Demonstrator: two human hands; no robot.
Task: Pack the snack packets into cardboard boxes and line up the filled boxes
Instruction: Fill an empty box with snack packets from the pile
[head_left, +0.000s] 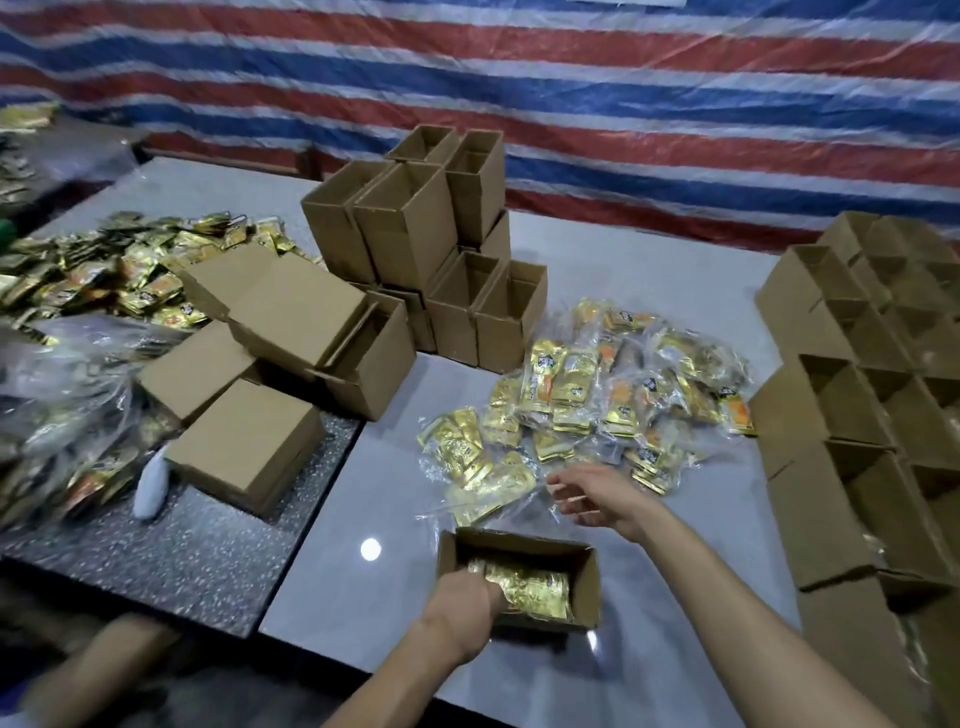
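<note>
Left hand (467, 597) inside open cardboard box (584, 577) gripping gold snack packets (530, 590), right hand (597, 496) open, fingers spread, beside bagged packet pile (597, 395) on grey table (353, 587).

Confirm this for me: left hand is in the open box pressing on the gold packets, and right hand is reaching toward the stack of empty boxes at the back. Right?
Not quite. In the head view the right hand reaches toward the loose packet pile, not the stacked boxes. The left hand is in the open box on the gold packets.

Single head-worn camera looks forward and down, close over the grey table (363, 618)
</note>
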